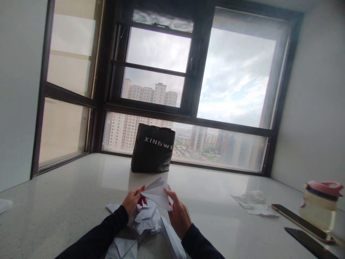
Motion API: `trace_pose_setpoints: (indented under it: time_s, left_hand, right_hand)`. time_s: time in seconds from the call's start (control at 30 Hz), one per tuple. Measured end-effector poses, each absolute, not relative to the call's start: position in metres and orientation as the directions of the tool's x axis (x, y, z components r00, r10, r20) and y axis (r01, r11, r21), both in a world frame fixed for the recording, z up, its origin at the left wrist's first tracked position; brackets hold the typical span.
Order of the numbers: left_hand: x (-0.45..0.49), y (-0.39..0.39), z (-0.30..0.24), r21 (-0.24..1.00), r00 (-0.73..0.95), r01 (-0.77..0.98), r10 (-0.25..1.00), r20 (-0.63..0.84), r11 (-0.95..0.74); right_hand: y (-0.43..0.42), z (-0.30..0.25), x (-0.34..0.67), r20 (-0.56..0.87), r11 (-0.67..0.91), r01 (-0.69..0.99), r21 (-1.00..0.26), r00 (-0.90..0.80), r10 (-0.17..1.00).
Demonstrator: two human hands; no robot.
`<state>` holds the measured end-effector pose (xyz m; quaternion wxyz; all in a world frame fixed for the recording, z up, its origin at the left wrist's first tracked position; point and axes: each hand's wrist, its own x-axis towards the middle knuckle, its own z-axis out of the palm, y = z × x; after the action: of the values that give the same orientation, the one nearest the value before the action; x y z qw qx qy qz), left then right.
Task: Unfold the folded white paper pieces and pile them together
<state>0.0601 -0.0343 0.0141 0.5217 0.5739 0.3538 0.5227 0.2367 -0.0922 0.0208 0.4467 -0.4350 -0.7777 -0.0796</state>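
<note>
A folded white paper piece (pixel 157 192) is held up between both hands above the pale stone counter (pixel 67 201). My left hand (pixel 132 200) pinches its left corner. My right hand (pixel 179 216) grips its right edge with thumb and fingers. Both arms are in dark sleeves. Under the hands lies a pile of folded white paper shapes (pixel 144 221), and another folded piece (pixel 122 249) sits at the bottom edge.
A black bag with white lettering (pixel 152 148) stands by the window. At right lie a clear crumpled wrapper (pixel 253 205), a phone (pixel 299 221), a second dark phone (pixel 309 244) and a bottle with a pink lid (pixel 322 207). A white scrap (pixel 4 205) lies far left.
</note>
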Motion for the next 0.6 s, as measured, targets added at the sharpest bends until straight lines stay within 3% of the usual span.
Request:
trace_pose_setpoints:
  time_s: [0.33, 0.6]
  left_hand:
    - [0.0574, -0.0371, 0.013, 0.963, 0.138, -0.175, 0.964, 0.229, -0.204]
    - [0.0576, -0.0359, 0.0138, 0.976, 0.182, -0.006, 0.959, 0.215, -0.217]
  right_hand:
    - [-0.0916, 0.0199, 0.237, 0.728, 0.533, 0.814, -0.228, -0.221, 0.649]
    - [-0.0905, 0.0178, 0.2361, 0.702, 0.557, 0.791, -0.252, -0.246, 0.668]
